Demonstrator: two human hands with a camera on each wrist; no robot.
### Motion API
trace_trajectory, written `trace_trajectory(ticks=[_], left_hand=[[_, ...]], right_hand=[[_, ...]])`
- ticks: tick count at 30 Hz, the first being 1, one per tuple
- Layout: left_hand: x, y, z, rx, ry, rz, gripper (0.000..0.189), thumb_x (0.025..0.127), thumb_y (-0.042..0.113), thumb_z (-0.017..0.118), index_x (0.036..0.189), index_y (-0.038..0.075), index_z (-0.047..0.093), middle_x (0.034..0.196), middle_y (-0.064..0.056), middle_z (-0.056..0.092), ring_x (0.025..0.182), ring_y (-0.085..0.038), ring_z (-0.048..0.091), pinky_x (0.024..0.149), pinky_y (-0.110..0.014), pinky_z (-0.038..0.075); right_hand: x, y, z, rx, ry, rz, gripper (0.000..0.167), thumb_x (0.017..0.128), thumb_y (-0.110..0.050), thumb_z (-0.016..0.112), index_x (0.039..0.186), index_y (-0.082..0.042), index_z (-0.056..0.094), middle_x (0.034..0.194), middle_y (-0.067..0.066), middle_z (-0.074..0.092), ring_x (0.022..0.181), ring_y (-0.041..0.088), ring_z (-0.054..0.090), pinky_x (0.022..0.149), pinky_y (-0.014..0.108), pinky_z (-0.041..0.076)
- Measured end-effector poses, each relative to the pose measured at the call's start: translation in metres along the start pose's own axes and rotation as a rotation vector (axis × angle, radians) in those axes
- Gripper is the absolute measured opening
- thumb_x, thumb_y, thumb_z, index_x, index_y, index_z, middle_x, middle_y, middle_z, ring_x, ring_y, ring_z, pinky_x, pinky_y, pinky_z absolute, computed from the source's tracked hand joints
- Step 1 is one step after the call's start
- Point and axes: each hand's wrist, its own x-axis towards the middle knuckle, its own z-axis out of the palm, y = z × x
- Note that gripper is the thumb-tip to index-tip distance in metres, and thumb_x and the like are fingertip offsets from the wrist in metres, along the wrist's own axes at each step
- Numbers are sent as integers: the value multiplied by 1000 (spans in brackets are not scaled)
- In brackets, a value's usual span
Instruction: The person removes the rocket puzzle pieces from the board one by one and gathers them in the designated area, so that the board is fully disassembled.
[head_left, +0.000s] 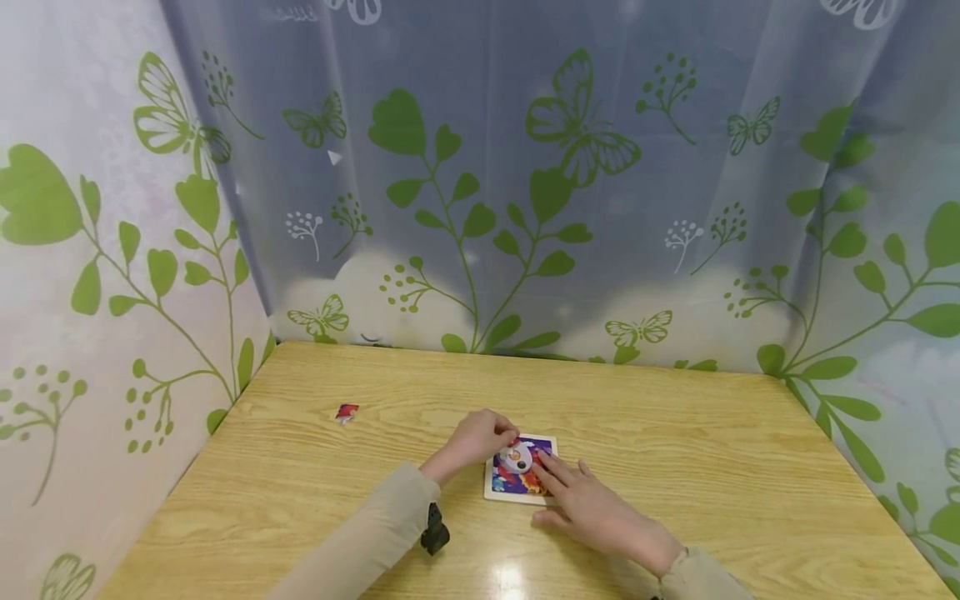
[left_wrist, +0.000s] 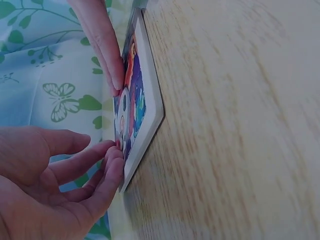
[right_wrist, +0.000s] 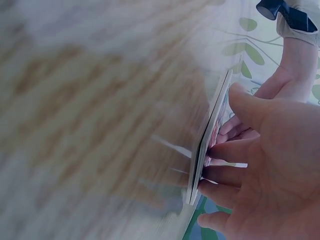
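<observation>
A small jigsaw puzzle [head_left: 517, 498] in a white frame lies on the table, its picture purple, red and orange around a round white face. At the puzzle's far left corner, my left hand [head_left: 480, 437] pinches a small red puzzle piece [left_wrist: 118, 143] between thumb and fingertips; most of the piece is hidden by them. My right hand [head_left: 600, 508] rests its extended fingertips on the right side of the picture, covering part of it. In the right wrist view the puzzle frame [right_wrist: 207, 140] shows edge-on beneath those fingers.
One loose puzzle piece [head_left: 347, 412], red and white, lies toward the back left of the wooden table [head_left: 675, 433]. A printed curtain [head_left: 487, 208] with leaves and butterflies stands behind the table and along both sides. A black wrist camera [head_left: 435, 530] sits on the left sleeve.
</observation>
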Motion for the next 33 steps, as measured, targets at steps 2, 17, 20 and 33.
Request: trace_trajectory(ticks=[2,17,20,33], left_hand=[[0,-1,0,-3,-3,-2,22,100,16,64,110,2,77,103,-11,75,77,-11,59,66,-25,48],[-2,3,-2,-22,35,-39,21,99,15,64,105,0,78,89,-7,74,68,-10,56,60,-22,44],[-1,3,-1,-13,52,-32,17,97,14,68,102,2,79,92,-7,75,73,-12,59,65,-25,48],[6,-8,4,-39,113,13,6,92,14,76,89,9,76,82,-2,72,72,-10,63,67,-26,50]], right_hand=[[0,0,0,2,1,-4,70,103,-44,55,152,4,39,161,25,29,144,45,35,113,69,25],[1,-4,0,-23,-4,7,70,102,-43,57,151,4,41,160,26,30,144,46,34,115,66,24],[1,-6,1,-40,-1,10,71,101,-43,58,151,5,42,160,27,31,144,46,35,115,65,25],[0,-5,1,-22,12,5,69,102,-42,57,151,4,41,160,27,31,145,46,34,115,66,24]])
